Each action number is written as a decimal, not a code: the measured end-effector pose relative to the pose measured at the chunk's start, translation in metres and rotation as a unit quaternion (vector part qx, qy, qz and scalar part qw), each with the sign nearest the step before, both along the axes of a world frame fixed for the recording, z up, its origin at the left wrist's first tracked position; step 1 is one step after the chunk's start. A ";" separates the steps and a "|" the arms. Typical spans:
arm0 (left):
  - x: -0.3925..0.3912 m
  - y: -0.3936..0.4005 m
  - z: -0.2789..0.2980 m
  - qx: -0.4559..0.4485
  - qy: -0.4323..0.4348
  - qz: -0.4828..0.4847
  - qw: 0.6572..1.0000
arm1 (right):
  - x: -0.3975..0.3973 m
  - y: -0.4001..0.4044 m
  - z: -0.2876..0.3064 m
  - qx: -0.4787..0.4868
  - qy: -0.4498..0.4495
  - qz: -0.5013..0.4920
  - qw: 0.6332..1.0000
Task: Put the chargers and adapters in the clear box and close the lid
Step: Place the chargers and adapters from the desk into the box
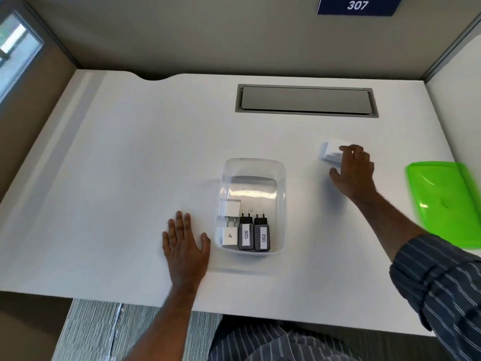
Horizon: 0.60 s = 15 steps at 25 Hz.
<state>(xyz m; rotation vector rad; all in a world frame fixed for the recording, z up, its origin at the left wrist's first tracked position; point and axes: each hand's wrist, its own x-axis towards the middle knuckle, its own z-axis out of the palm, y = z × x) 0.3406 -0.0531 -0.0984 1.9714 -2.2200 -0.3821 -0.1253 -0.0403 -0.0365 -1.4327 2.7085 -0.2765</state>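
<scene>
The clear box (229, 168) stands open in the middle of the white desk. Along its near wall lie a white charger (230, 237) and two black adapters labelled 026 (246, 234) and 002 (263, 235), with another white charger (232, 208) behind them. My left hand (185, 242) rests flat on the desk just left of the box, fingers apart. My right hand (354, 173) reaches to the right of the box and its fingers close around a blurred white charger (330, 151) on the desk. The green lid (445, 201) lies at the desk's right edge.
A grey cable hatch (305, 100) is set into the desk behind the box. Partition walls enclose the desk at the back and right. A blue sign reading 307 (358, 6) hangs on the back wall.
</scene>
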 end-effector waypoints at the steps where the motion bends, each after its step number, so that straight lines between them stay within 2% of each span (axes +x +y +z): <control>1: 0.000 0.001 0.001 0.002 0.000 0.001 1.000 | -0.007 0.000 -0.001 0.019 0.012 0.006 1.000; 6: 0.000 0.001 0.004 0.004 -0.001 0.000 1.000 | -0.024 -0.008 -0.010 0.136 -0.061 0.013 0.989; 10: 0.000 0.000 0.003 0.003 0.000 0.001 1.000 | -0.009 -0.005 -0.011 0.126 -0.064 0.004 0.990; 15: 0.000 0.000 0.002 0.003 0.000 0.005 1.000 | 0.027 0.015 -0.004 0.086 0.017 0.032 0.996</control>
